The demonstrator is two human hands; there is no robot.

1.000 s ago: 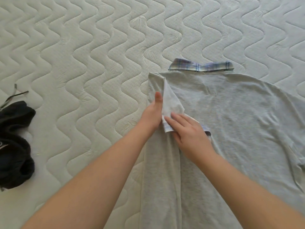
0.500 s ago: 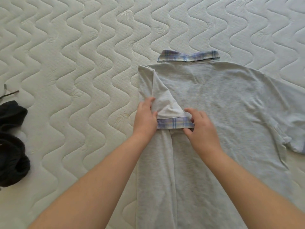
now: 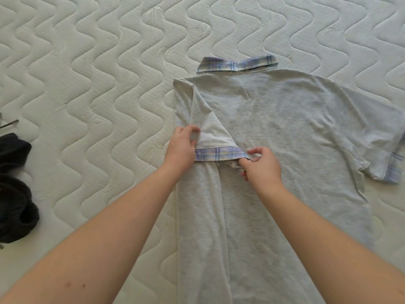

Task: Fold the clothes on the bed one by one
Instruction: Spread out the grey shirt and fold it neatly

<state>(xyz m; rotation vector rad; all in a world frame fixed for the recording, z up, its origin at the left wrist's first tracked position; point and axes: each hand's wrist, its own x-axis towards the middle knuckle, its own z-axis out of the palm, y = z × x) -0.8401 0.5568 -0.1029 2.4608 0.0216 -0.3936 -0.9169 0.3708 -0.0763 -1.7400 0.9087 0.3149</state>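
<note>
A grey polo shirt (image 3: 291,132) with a plaid collar (image 3: 237,64) lies face down on the mattress (image 3: 87,84). Its left side is folded inward along the body, and the left sleeve (image 3: 208,128) lies turned over on the back, plaid cuff (image 3: 217,154) toward me. My left hand (image 3: 182,145) holds the sleeve's left edge by the cuff, thumb on top. My right hand (image 3: 262,164) pinches the cuff's right corner. The right sleeve (image 3: 388,163) lies spread out at the far right.
A dark crumpled garment (image 3: 13,185) sits at the left edge of the quilted white mattress. Bare mattress stretches beyond the collar and to the left of the shirt.
The sleeve has been flattened over the shirt's back so its plaid cuff lies straight. My left hand went from lying flat on the fabric to holding the cuff's left end, my right hand to its right corner.
</note>
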